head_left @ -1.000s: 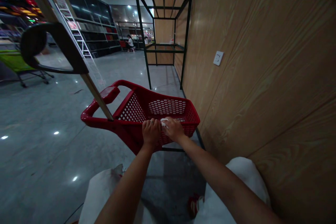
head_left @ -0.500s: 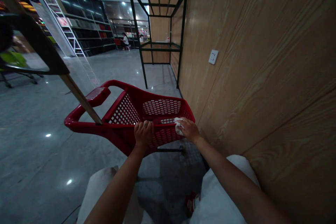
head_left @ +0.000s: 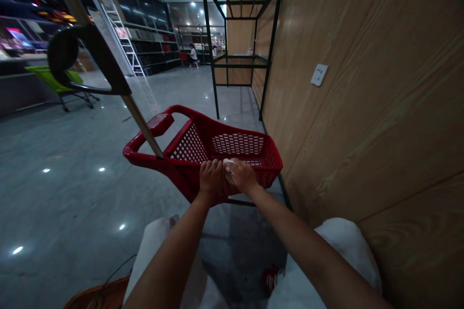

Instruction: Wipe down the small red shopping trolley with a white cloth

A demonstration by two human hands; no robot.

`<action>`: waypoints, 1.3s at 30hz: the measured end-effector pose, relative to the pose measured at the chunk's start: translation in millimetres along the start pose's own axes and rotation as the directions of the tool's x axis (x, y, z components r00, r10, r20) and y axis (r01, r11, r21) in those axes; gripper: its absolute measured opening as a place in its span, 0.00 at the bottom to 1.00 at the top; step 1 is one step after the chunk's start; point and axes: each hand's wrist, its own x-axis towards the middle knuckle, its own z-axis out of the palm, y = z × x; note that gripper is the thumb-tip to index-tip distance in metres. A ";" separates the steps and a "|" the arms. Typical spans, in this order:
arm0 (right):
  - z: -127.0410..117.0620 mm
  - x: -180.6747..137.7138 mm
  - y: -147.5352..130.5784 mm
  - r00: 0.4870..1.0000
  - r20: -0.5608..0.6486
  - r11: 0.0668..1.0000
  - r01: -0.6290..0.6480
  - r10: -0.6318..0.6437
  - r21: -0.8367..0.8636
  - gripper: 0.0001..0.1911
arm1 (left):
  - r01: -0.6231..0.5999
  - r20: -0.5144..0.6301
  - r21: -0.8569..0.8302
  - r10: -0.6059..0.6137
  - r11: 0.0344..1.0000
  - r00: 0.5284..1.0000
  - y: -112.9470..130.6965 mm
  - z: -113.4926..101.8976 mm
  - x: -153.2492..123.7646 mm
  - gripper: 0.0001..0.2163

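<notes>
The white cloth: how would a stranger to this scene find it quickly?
Beside the wooden wall stands a red plastic cart. On its near rim, the right hand presses the white cloth, next to the left hand. It is the only white thing on the cart.

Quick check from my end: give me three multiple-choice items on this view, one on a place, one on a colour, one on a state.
1. Where does the basket sit?
A. beside the wood wall
B. on a shelf
C. on a chair

2. Basket colour?
A. blue
B. red
C. green

3. The right hand is:
A. hanging free
B. flat on the wall
C. closed on a white cloth at the rim

Answers: 1 A, it stands on the floor next to the panelling. 2 B, its mesh is red. 3 C, white shows under the fingers, next to the left hand.
</notes>
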 end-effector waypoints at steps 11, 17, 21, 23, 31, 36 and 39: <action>-28.1 -74.5 111.2 0.977 -0.147 0.987 -0.161 0.156 -0.026 0.15 | 0.025 -0.067 -0.060 -0.029 0.998 0.997 1.4 8.5 -1.2 0.12; -12.4 -28.1 31.9 0.998 -0.042 0.999 -0.042 0.042 0.000 0.18 | 0.037 -0.078 -0.066 -0.042 0.997 0.996 13.2 5.1 -0.4 0.12; 0.2 -1.0 -18.9 0.996 -0.026 0.996 -0.086 0.085 -0.006 0.19 | 0.009 -0.038 -0.059 -0.011 0.998 0.999 8.0 -1.3 -2.9 0.11; -0.1 -2.9 -19.3 0.999 -0.016 0.999 -0.045 0.046 0.005 0.19 | -0.003 -0.028 -0.048 0.002 0.999 1.000 2.3 -2.7 -4.1 0.11; -26.7 -68.9 78.9 0.988 -0.099 0.993 -0.120 0.118 -0.017 0.17 | 0.004 -0.097 -0.053 -0.009 0.999 0.995 -8.0 3.5 -3.0 0.12; -31.8 -95.1 107.1 0.955 -0.187 0.971 -0.238 0.231 -0.012 0.16 | 0.029 -0.090 -0.069 -0.035 0.997 0.995 3.8 1.8 -2.3 0.11; -28.1 -87.5 88.5 0.949 -0.198 0.967 -0.253 0.245 -0.017 0.16 | 0.053 -0.089 -0.089 -0.061 0.995 0.994 14.0 -2.0 -3.0 0.11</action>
